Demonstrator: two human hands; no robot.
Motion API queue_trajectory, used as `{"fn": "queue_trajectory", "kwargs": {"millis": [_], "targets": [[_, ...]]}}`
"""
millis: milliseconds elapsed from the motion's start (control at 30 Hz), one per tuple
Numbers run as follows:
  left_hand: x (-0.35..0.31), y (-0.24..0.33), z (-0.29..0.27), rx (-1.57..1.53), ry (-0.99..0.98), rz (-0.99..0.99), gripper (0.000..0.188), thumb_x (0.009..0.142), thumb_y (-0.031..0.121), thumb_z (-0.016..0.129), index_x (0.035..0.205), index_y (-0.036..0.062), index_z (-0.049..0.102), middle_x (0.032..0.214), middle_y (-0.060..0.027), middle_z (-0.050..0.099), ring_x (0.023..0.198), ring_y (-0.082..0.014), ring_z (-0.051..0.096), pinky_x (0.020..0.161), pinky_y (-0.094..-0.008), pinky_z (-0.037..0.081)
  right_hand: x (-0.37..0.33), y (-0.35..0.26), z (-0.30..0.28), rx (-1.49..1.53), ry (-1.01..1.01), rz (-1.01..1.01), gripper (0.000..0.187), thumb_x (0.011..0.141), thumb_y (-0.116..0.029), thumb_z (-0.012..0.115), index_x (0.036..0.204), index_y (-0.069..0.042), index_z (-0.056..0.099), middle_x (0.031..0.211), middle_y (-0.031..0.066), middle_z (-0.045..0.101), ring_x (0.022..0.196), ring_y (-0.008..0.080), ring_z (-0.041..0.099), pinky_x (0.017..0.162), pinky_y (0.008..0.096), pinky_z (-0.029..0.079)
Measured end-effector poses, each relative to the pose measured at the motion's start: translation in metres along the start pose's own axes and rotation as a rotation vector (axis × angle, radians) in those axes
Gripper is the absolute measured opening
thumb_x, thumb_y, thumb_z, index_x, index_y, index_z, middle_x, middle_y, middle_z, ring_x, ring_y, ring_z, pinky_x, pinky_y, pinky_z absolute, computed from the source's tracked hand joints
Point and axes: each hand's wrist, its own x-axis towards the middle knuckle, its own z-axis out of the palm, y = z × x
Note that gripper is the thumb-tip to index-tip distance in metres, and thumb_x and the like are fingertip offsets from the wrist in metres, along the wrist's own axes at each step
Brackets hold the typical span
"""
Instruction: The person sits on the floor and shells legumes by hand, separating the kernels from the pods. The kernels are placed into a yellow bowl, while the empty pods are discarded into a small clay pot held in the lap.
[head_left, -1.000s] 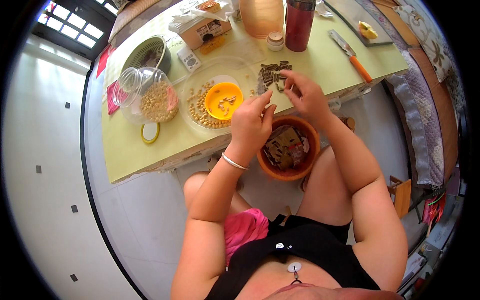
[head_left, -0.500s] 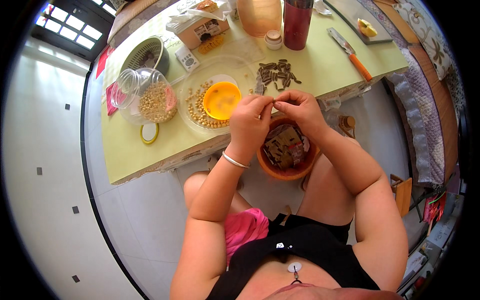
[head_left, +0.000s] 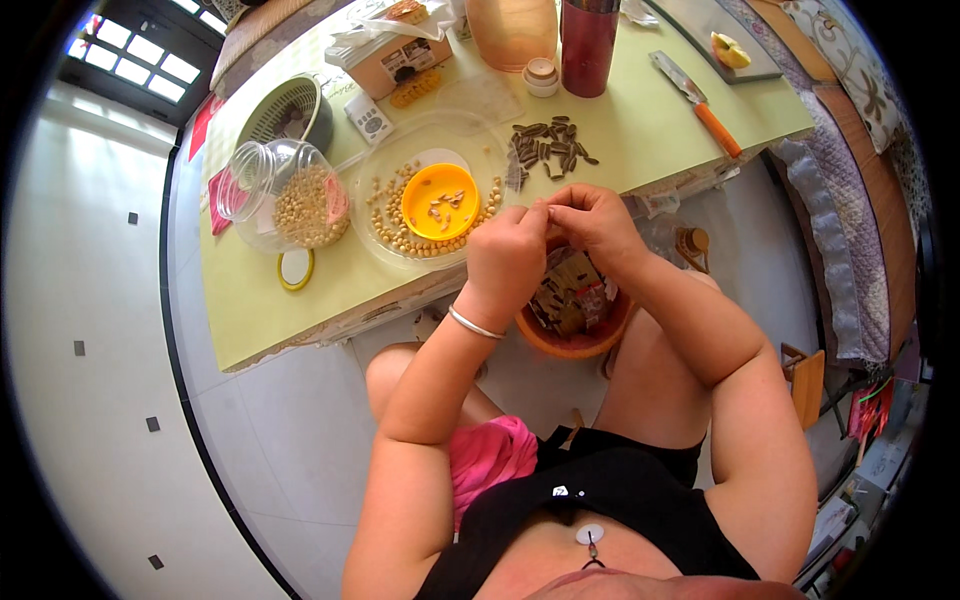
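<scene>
My left hand [head_left: 508,245] and my right hand [head_left: 598,225] meet at the fingertips, both closed in a pinch. Between them is something tiny and mostly hidden, which looks like a sunflower seed. Just beyond the fingers, a loose pile of dark sunflower seeds [head_left: 552,146] lies on the table. Left of my hands, a shallow yellow dish [head_left: 420,222] holds several pale shelled kernels [head_left: 445,207]. It stands inside a wide clear plastic tray [head_left: 365,150], with chickpeas [head_left: 388,226] around it. Below the hands, an orange bin [head_left: 565,346] contains shells and scraps.
A clear jar of chickpeas [head_left: 308,210] lies tilted at the left, its yellow-rimmed lid [head_left: 296,268] nearby. Behind stand a grey-green colander [head_left: 322,118], a tissue box [head_left: 385,68] and a dark red flask [head_left: 588,50]. An orange-handled knife [head_left: 712,125] lies at the right.
My hands stay together at nearly the same spot, the left wrist turned slightly. The view has shifted a little, and the kernels in the yellow dish, blurred before, now show sharply.
</scene>
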Motion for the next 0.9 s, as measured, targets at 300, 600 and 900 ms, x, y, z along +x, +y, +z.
{"fn": "queue_trajectory", "kwargs": {"millis": [300,600,900], "targets": [[-0.001,0.004,0.002,-0.08,0.015,-0.03,0.021,0.076,-0.001,0.072,0.096,0.0017,0.072,0.073,-0.0139,0.066,0.059,-0.0276,0.065,0.052,-0.0346,0.051,0.007,0.01,-0.006,-0.016,0.003,-0.067,0.004,0.086,-0.006,0.067,0.085,-0.003,0.066,0.074,-0.0023,0.061,0.068,0.0038,0.052,0.06,0.02,0.041],[0.007,-0.001,-0.009,-1.183,-0.105,-0.812,0.019,0.084,-0.003,0.072,0.102,-0.0046,0.07,0.087,-0.0132,0.073,0.072,-0.0172,0.072,0.066,-0.0257,0.06,0.005,-0.007,-0.013,0.069,-0.092,0.02,0.005,0.087,-0.007,0.067,0.084,-0.005,0.064,0.067,-0.0039,0.054,0.052,0.0031,0.041,0.046,0.0206,0.028],[0.011,-0.009,-0.012,-1.314,-0.112,-0.928,0.021,0.084,-0.003,0.071,0.104,-0.0058,0.069,0.089,-0.0143,0.074,0.072,-0.0171,0.072,0.066,-0.0251,0.06,0.006,-0.01,-0.012,0.192,-0.119,0.034,0.006,0.088,-0.008,0.063,0.093,-0.004,0.064,0.071,-0.0017,0.058,0.057,0.0062,0.051,0.05,0.0211,0.039]]}}
